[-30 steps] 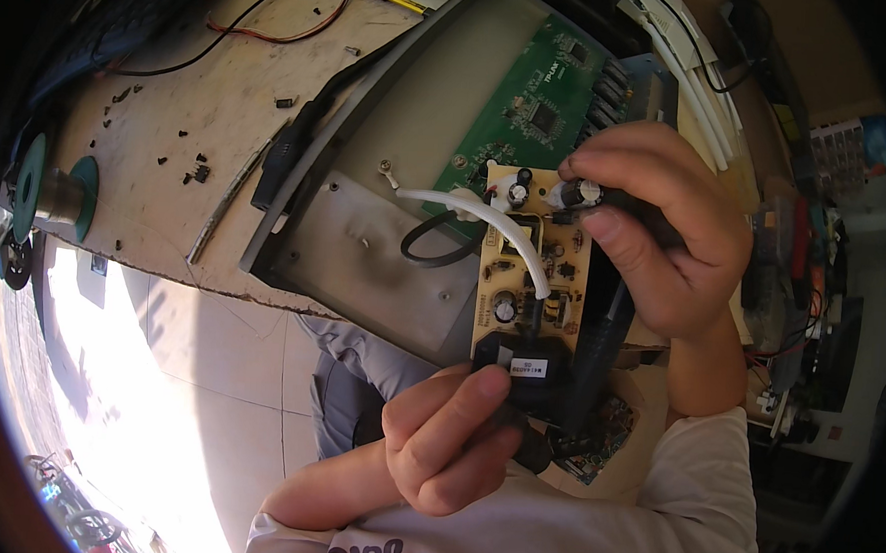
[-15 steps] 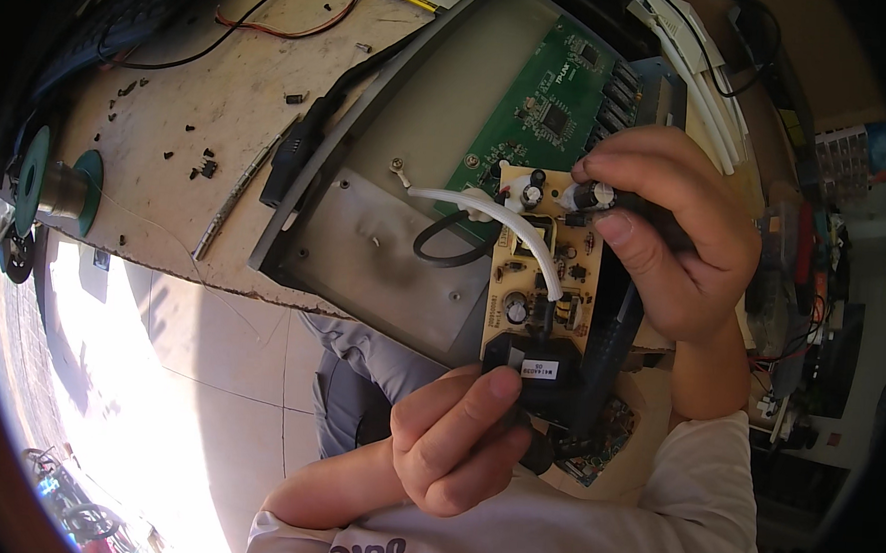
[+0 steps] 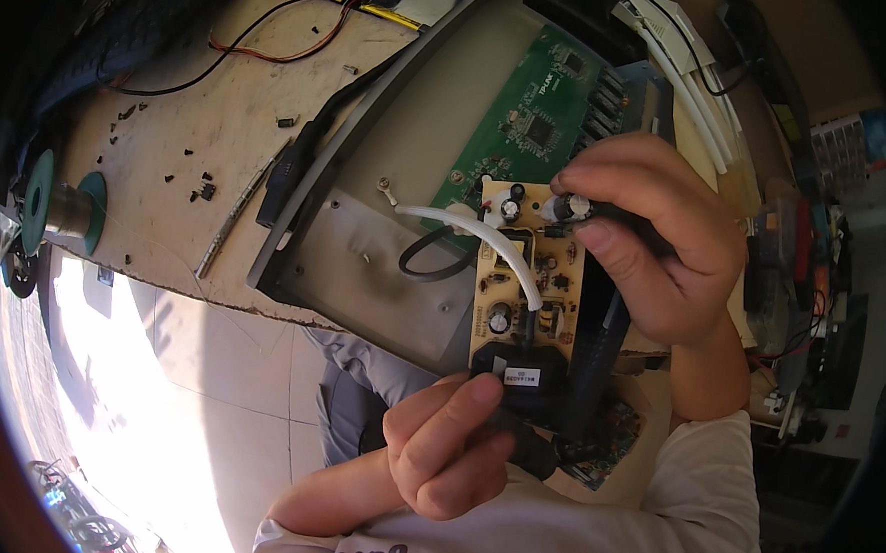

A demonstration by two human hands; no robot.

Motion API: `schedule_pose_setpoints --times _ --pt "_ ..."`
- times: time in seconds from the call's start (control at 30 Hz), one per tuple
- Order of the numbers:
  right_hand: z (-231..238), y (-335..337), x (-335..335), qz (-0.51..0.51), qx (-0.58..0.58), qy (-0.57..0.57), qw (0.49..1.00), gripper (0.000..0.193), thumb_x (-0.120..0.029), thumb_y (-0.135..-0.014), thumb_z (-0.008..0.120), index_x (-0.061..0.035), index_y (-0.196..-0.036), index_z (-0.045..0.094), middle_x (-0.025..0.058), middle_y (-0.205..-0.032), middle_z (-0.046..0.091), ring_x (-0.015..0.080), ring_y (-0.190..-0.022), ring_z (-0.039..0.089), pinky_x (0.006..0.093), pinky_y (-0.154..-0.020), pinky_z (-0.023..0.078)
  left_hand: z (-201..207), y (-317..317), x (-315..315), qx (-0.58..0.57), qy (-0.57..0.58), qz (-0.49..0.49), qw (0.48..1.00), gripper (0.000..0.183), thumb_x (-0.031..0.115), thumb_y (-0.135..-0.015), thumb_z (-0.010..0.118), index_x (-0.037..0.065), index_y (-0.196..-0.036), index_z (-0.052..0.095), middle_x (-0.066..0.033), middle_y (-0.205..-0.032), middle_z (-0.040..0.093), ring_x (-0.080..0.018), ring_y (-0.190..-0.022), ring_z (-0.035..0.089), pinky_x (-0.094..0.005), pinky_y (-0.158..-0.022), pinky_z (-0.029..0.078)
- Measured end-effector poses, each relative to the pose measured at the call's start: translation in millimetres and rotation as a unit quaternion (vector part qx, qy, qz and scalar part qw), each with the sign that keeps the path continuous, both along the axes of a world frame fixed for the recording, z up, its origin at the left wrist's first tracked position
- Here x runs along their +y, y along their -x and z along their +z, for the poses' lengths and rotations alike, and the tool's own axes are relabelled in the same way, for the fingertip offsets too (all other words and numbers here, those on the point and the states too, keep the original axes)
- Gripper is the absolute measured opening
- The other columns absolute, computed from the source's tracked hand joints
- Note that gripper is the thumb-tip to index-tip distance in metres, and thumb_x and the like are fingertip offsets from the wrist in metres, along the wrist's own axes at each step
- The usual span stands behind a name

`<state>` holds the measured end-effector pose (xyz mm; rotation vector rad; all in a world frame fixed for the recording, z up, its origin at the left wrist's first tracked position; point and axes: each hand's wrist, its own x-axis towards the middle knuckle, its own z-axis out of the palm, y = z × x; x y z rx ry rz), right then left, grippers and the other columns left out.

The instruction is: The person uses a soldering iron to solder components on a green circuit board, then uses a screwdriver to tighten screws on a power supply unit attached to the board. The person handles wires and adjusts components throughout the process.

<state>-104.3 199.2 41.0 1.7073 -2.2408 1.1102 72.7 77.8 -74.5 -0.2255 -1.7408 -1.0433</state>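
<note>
Tan circuit board [image 3: 552, 262] held between both hands, before open grey case [image 3: 382, 295]. Left hand [image 3: 449, 442] pinches its black end block [image 3: 552, 366]; right hand [image 3: 660, 253] closes on 1 large capacitor [image 3: 575, 208]. Judgement: steady block, light squeeze, no twisting suit best.

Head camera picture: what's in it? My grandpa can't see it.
A tan circuit board is held up, the left hand pinching a black piece at its bottom, the right hand a capacitor near its top. Beyond, a green board lies in a grey case.
</note>
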Motion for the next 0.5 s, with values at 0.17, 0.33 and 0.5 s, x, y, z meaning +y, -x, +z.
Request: schedule_pose_setpoints --times 0.17,0.33,0.5 --pt "0.7 -2.6 -1.1 -0.009 -0.018 0.002 1.0 0.026 -0.002 -0.09 0.07 0.0095 -0.113 0.068 0.0217 -0.105 0.068 0.0264 -0.092 0.067 0.0337 -0.082 0.054 -0.9 0.0 1.3 -0.001 -0.003 0.005 1.0 0.026 -0.007 -0.081 0.046 0.004 -0.105 0.05 -0.0334 -0.128 0.059 -0.029 -0.089 0.056 -0.0342 -0.071 0.047" --pt "2.2 -3.5 -0.5 -0.014 -0.019 -0.005 1.0 0.026 -0.002 -0.09 0.07 0.0094 -0.114 0.068 0.0215 -0.106 0.068 0.0263 -0.093 0.067 0.0339 -0.082 0.054 -1.7 0.2 3.0 0.0 -0.014 0.004 1.0 0.026 -0.006 -0.082 0.048 0.005 -0.106 0.05 -0.0327 -0.128 0.059 -0.0294 -0.092 0.055 -0.0343 -0.074 0.047" --pt "0.5 -4.2 -0.1 -0.014 -0.006 -0.006 1.0 0.027 -0.003 -0.09 0.071 0.0096 -0.114 0.068 0.0207 -0.106 0.068 0.026 -0.092 0.066 0.0337 -0.082 0.053 6.2 -4.1 -2.3 -0.03 -0.019 0.008 0.999 0.036 0.004 -0.086 0.065 0.006 -0.118 0.049 -0.0311 -0.132 0.055 -0.0304 -0.097 0.055 -0.0347 -0.077 0.046"
